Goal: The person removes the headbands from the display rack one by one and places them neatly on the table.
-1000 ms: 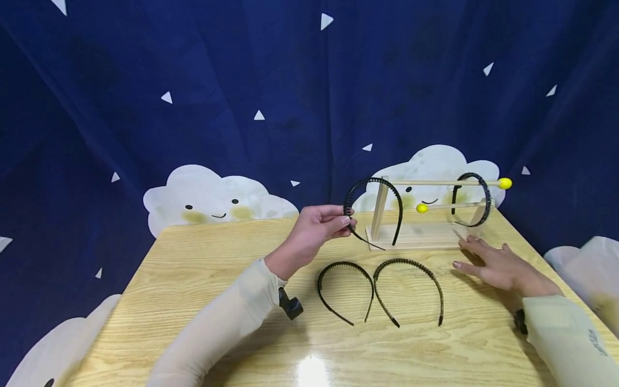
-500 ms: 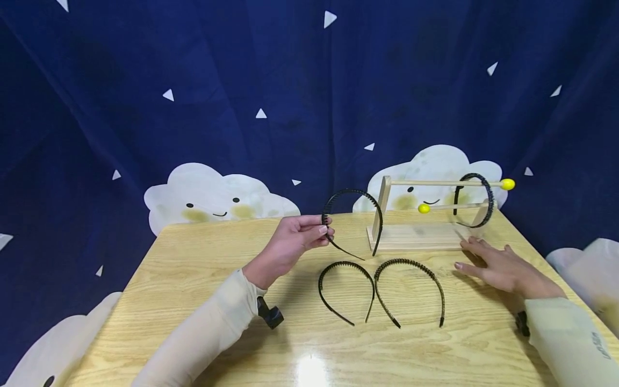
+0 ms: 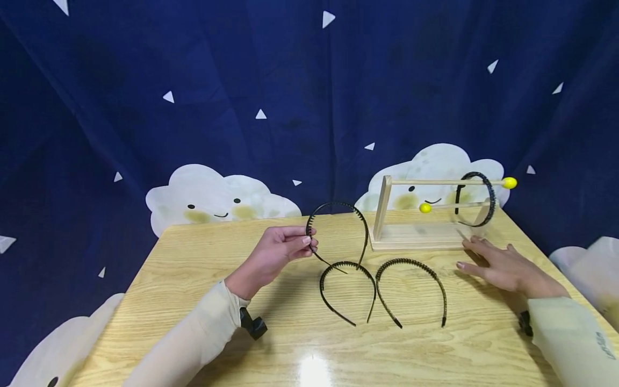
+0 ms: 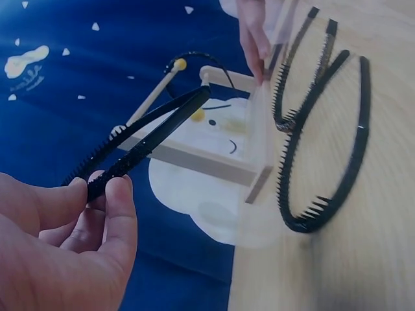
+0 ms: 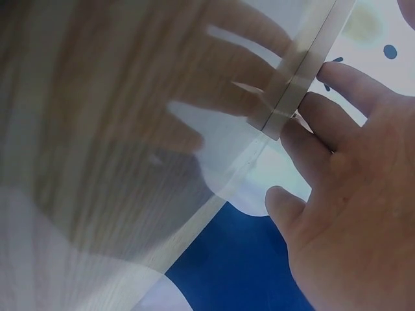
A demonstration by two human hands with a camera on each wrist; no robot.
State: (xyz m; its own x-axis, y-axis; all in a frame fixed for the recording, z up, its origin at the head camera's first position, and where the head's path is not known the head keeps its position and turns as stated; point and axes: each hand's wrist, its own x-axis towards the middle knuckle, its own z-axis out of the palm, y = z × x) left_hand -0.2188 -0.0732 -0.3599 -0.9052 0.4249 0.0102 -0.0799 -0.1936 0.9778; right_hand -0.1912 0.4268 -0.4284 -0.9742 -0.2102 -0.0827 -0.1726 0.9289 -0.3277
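Note:
My left hand (image 3: 271, 252) pinches one side of a thin black toothed headband (image 3: 366, 231) between thumb and fingers, holding it up over the table. In the left wrist view, the held headband (image 4: 172, 129) shows dark sparkly texture near the fingertips. Below it lie a second black toothed headband (image 3: 322, 287) and, to its right, a brownish toothed headband (image 3: 411, 261). My right hand (image 3: 505, 271) rests palm down with fingers spread, fingertips at the wooden rack's base (image 3: 420, 236); the right wrist view shows them along the base edge (image 5: 292, 87).
The rack has two rods (image 3: 430, 183) with yellow knobs (image 3: 510, 183). Another black headband (image 3: 492, 199) hangs at its right end. Around the wooden table (image 3: 203, 269) stands a dark blue backdrop (image 3: 232, 64) with clouds and white triangles.
My left hand has drawn the black headband leftward and down, away from the rack's left post, toward the headbands on the table. The right hand has stayed at the base.

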